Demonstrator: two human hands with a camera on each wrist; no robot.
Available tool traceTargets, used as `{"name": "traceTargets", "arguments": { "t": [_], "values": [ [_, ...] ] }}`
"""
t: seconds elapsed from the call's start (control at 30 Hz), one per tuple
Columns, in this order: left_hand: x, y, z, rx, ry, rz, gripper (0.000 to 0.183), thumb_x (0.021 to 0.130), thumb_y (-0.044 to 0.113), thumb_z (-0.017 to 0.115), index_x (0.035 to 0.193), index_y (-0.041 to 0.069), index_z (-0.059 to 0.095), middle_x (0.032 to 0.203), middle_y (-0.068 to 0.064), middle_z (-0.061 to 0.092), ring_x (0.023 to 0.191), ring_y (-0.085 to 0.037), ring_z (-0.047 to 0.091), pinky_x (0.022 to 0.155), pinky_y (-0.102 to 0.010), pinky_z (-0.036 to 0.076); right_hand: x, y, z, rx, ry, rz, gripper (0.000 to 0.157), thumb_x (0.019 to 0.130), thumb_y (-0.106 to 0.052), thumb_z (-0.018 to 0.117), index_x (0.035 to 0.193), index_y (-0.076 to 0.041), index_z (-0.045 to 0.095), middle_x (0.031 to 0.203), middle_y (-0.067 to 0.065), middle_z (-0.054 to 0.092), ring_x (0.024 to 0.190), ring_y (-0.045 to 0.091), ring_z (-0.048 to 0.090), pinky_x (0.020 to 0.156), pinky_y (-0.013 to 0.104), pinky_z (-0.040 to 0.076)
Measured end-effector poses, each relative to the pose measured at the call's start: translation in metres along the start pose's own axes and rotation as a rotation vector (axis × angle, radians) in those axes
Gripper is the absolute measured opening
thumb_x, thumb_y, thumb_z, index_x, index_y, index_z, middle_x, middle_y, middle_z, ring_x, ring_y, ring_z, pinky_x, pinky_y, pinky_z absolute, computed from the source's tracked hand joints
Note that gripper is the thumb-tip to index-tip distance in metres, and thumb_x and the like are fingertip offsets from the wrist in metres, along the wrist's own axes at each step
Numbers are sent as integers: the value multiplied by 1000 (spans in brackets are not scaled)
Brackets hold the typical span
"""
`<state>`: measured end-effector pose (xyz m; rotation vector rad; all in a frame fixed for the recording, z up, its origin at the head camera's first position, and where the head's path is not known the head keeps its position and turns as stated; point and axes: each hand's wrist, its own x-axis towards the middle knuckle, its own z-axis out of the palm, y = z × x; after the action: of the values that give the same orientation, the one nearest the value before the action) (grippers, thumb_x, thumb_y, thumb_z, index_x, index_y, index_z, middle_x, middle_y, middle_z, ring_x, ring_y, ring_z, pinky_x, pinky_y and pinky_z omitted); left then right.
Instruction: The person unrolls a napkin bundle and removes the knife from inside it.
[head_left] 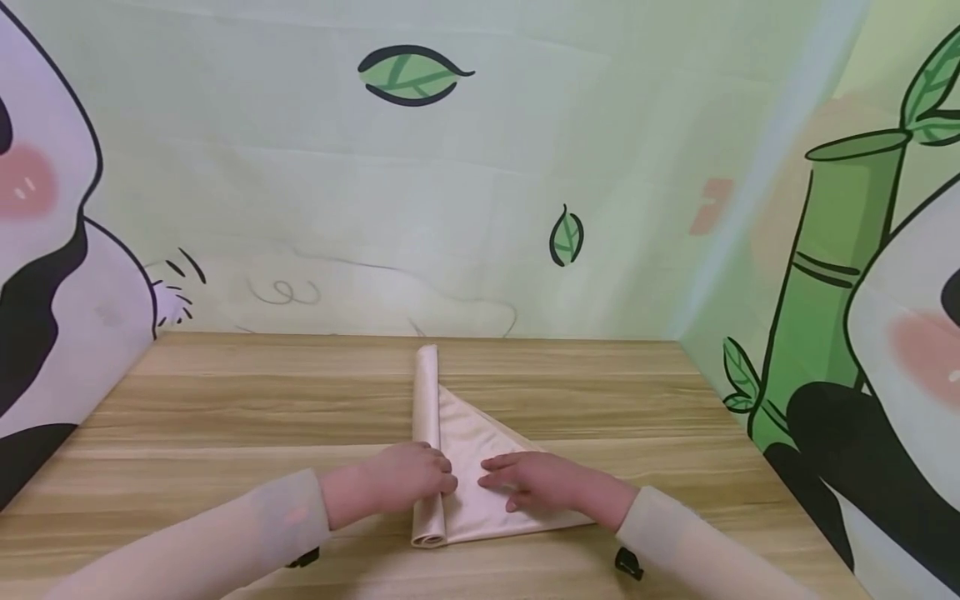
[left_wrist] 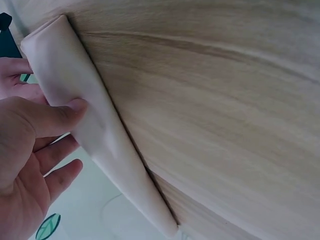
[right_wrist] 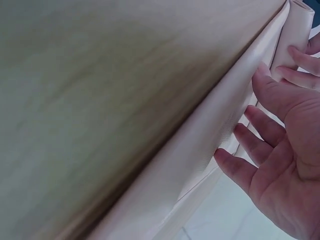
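A pale pink, smooth cloth (head_left: 472, 517) lies on the light brown wooden table (head_left: 262, 392), near the middle and close to the person. Its left side is a long, thin roll (head_left: 427, 400), and the rest lies flat to the right with three corners.

The left hand (head_left: 390, 479) holds the roll, with the thumb on one side and the other fingers bent over the top. That grip probably stops the roll from coming loose. The right hand (head_left: 555, 485) rests on the flat part, its fingers loose and spread, not squeezing anything. It seems to be there so the cloth stays smooth and does not slide.

The roll's long way runs straight out from the person, toward the pale green wall with leaf pictures (head_left: 487, 167). Its near end shows a little swirl (like a snail shell). The flat part gets thinner toward the right, and its tip goes by the right wrist, where I cannot see all of it.
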<state>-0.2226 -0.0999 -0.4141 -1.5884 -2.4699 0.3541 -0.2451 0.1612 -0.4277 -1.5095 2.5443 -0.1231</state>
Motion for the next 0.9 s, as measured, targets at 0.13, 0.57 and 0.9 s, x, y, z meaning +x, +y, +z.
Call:
{"name": "traceTargets", "arguments": {
  "t": [0.13,0.57,0.9],
  "values": [
    [-4,-1,3,2,43,9,16,84,9,70,93,22,65,91,8,68,85,-9,63,76,-23,51,-2,1,0,0,10,-11,47,94,-16,70,139,-7,62,147,19,59,137,31,58,113,39,50],
    [-3,1,11,32,153,27,5,94,15,63,96,20,62,100,9,71,96,-9,67,80,-24,53,-18,11,0,27,27,4,45,95,-16,69,139,-7,63,147,19,59,137,33,58,112,41,51],
    [-18,1,16,-17,233,32,17,87,10,70,100,22,70,94,8,67,86,-9,64,76,-22,53,-30,18,2,45,21,16,45,96,-16,67,141,-8,62,149,19,58,138,35,56,113,43,50]
  ]
}}
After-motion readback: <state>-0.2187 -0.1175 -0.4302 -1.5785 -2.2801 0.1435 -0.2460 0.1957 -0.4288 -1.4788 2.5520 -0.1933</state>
